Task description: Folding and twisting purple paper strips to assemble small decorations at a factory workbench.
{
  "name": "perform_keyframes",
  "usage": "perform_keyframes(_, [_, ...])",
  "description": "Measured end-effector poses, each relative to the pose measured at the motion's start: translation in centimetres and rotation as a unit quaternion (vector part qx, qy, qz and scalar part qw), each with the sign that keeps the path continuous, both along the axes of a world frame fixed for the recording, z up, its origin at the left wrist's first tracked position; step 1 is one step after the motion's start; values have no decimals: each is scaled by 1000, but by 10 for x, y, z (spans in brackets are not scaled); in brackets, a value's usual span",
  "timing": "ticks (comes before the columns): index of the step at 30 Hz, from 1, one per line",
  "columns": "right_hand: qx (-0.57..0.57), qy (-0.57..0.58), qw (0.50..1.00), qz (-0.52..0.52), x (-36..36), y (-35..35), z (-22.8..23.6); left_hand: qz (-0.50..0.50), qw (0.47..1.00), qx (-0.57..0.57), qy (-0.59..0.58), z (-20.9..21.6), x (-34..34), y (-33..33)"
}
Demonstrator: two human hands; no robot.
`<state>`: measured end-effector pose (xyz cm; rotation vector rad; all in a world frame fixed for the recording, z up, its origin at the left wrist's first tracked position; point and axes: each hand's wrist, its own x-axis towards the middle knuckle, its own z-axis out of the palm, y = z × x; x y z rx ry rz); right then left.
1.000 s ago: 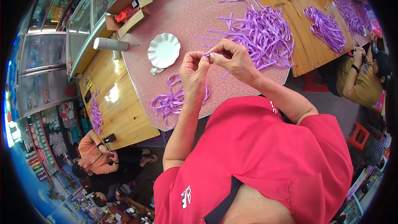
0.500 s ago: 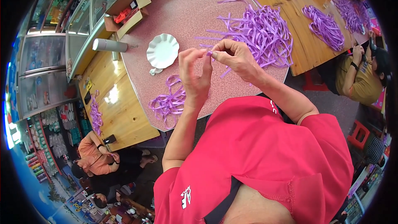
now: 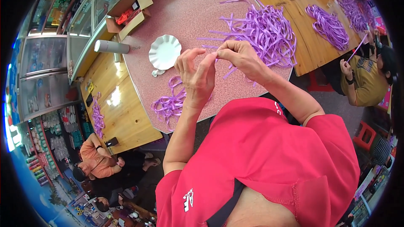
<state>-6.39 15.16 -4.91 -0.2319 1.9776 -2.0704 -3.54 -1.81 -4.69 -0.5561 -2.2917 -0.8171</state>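
Observation:
Over the pink speckled table (image 3: 181, 12), both my hands meet at the fingertips. A tiny bit of purple ribbon (image 3: 216, 58) shows between them; the rest of that piece is hidden by the fingers. My left hand (image 3: 196, 75) pinches it with thumb and forefinger, its other fingers curled loosely. From the right, my right hand (image 3: 242, 60) closes thumb and forefinger on the same spot. Just beyond my right hand lies a big loose heap of purple ribbons (image 3: 271, 35). A smaller looped bunch of purple ribbon (image 3: 168, 104) rests left of my left wrist.
A white scalloped plate (image 3: 165, 54), a grey-white cylinder (image 3: 111, 46) and an open cardboard box (image 3: 136, 19) stand at the left. Wooden tables (image 3: 126, 122) flank mine, with more purple ribbon bundles (image 3: 327, 27). Seated people (image 3: 366, 80) work on both sides.
My left hand has rolled and its fingers have tipped to the left. Less purple shows between my fingertips. At the right, a co-worker's hands have moved apart with a strip stretched between them.

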Motion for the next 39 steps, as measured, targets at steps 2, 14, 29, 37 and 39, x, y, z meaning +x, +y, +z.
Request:
perform_keyframes(2, [-61,-98,993,20,1,1,9,-2,999,-25,38,-2,1,-1])
perform_keyframes(14, [-224,-251,939,69,2,2,-3,-11,997,76,-27,-10,2,2])
perform_keyframes(29, [-57,25,998,-16,17,-5,-8,-58,770,519,-367,5,19,18])
perform_keyframes(37, [-134,-78,988,-2,16,-7,-7,-64,785,539,-298,-12,17,19])
perform_keyframes(39, [-191,-169,967,9,17,-7,-4,-55,792,545,-271,-16,16,26])
